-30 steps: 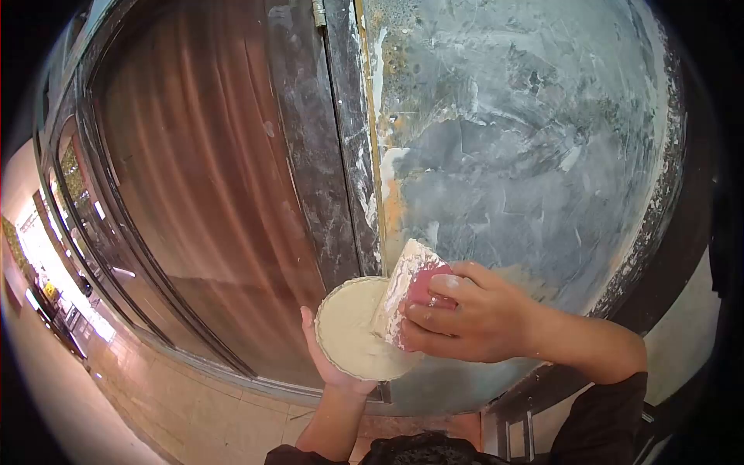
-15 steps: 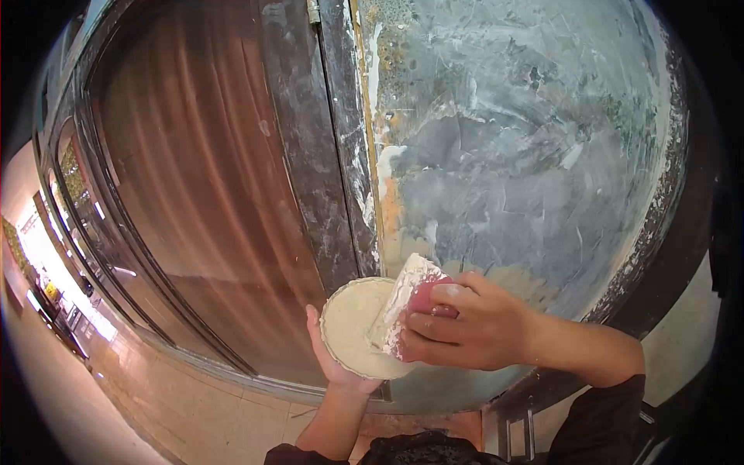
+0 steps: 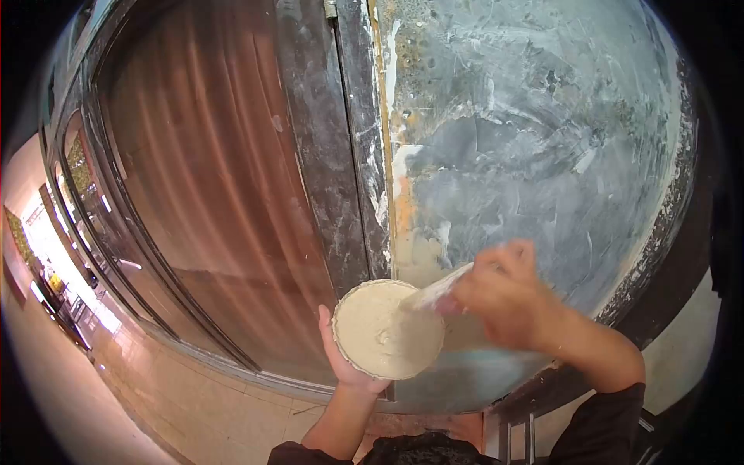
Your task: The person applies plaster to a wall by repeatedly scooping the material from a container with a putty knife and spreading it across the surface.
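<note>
Our left hand point(image 3: 346, 358) cups a round pan point(image 3: 387, 328) of pale putty from beneath, thumb up along its left rim, fingers hidden under it. Our right hand point(image 3: 504, 298) is blurred but closed around a scraper point(image 3: 438, 292), its blade tip reaching over the pan's upper right edge. Both sit low in front of a grey patched panel point(image 3: 535, 147), just right of a dark post point(image 3: 329, 147) and a brown shutter point(image 3: 209, 178). We judge the putty soft, wet and sticky, likely to slide if the pan tips, so the pan wants a flat palm under its base. We judge the scraper light, with a thin stiff blade; the grip belongs on the handle, clear of the smeared edge.
</note>
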Motion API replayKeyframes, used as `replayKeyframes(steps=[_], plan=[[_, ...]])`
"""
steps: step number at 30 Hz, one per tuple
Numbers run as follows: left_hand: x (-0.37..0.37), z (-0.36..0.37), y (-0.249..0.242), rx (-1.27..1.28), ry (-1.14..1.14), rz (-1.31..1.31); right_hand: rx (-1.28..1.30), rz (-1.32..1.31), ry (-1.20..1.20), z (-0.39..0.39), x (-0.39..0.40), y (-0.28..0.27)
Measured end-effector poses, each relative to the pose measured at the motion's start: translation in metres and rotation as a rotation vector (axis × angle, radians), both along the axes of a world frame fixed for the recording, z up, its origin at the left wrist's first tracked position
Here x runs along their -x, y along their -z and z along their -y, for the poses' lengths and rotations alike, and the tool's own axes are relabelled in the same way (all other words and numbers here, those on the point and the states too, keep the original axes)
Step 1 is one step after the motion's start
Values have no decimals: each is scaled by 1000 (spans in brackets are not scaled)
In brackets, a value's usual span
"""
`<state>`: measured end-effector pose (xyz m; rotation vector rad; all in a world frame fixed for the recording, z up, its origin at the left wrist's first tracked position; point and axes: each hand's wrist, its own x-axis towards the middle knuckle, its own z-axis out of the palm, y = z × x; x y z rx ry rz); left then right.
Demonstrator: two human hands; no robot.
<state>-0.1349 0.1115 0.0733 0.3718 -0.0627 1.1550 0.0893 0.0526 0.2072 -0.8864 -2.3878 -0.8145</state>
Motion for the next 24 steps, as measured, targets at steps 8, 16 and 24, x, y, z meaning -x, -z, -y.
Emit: replayKeyframes(steps=[8,16,24], plan=[[12,5,7,71,-101,-27,-4,-429,298,-24,-31,-10],[18,3,8,58,-123,-92,-90,-358,322,-42,-29,13],[22,0,12,58,-122,-83,-122,-384,362,-52,-28,10]])
